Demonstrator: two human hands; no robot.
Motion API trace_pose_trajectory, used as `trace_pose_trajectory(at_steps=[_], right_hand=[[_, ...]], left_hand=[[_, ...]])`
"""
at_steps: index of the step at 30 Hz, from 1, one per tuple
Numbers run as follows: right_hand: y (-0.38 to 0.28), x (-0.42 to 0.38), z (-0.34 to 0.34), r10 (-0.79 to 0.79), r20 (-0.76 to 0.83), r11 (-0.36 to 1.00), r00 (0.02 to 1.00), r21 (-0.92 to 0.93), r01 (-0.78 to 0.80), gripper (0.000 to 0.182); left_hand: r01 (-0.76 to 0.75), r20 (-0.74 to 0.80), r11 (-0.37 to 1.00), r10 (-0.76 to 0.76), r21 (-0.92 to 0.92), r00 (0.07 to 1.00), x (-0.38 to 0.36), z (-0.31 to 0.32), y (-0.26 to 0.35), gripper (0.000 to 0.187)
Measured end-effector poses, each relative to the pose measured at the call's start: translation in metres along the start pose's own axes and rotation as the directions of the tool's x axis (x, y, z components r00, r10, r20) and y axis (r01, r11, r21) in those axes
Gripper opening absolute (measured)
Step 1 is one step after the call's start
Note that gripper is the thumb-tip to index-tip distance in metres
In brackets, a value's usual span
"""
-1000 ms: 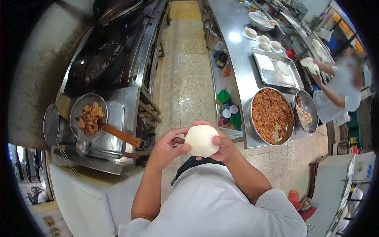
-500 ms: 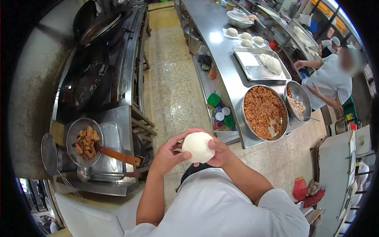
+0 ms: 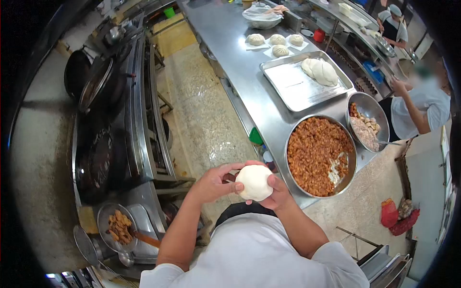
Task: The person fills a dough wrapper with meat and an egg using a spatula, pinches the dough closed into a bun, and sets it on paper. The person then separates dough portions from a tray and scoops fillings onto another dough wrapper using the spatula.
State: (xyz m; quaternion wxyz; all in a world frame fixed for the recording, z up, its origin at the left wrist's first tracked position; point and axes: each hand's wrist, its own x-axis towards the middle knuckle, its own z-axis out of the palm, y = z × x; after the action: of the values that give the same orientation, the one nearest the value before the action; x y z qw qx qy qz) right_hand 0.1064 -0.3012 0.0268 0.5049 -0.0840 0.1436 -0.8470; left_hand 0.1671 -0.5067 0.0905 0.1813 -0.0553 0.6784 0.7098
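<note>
A smooth white dough ball (image 3: 254,183) is held between both hands in front of the body. My left hand (image 3: 220,182) grips its left side, the thumb on the front face. On the right side my right hand (image 3: 277,193) supports it, with the thumb pressed against the edge. The nearest thing is a large round pan of reddish-brown diced filling (image 3: 319,153), just right of the hands on the steel counter. Behind that pan lies a metal tray (image 3: 288,89) with a pale piece of dough (image 3: 320,72) at its right.
Several pleated buns (image 3: 277,39) rest on papers near a plastic-covered bowl (image 3: 261,19). A steel bowl (image 3: 369,120) holds mixed ingredients. Woks (image 3: 98,86) and a strainer of fried pieces (image 3: 120,228) are at the left. Two other people (image 3: 418,108) stand beyond the counter.
The view has turned and moved closer to the counter, so pan and tray look larger. Both hands still hold the dough ball. The nearer co-worker's hands are now raised together.
</note>
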Motion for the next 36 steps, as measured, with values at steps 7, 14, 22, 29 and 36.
trace_pose_trajectory(at_steps=[7,14,22,29,36], right_hand=[[-0.074,0.004,-0.016,-0.264,-0.117,0.964,0.958,0.009,0.266,0.082],[-0.092,0.02,-0.034,-0.532,-0.264,0.844,0.804,-0.098,0.527,0.089],[-0.067,0.119,-0.042,-0.747,-0.449,0.603,0.49,-0.148,0.784,0.087],[-0.066,0.2,-0.037,-0.776,-0.521,0.535,0.355,-0.245,0.808,0.081],[-0.081,0.239,-0.036,-0.783,-0.58,0.476,0.226,-0.324,0.817,0.082]], left_hand=[[-0.097,0.171,0.781,-0.013,0.617,0.985,0.157,-0.042,0.075,0.063],[-0.543,0.552,0.339,0.079,0.769,0.83,0.381,-0.086,0.084,0.063],[-0.736,0.745,0.134,-0.033,0.664,0.666,0.629,-0.086,0.062,0.073],[-0.836,0.827,0.052,-0.195,0.546,0.527,0.694,-0.077,0.06,0.064],[-0.841,0.859,0.182,-0.165,0.51,0.485,0.709,-0.077,0.067,0.058]])
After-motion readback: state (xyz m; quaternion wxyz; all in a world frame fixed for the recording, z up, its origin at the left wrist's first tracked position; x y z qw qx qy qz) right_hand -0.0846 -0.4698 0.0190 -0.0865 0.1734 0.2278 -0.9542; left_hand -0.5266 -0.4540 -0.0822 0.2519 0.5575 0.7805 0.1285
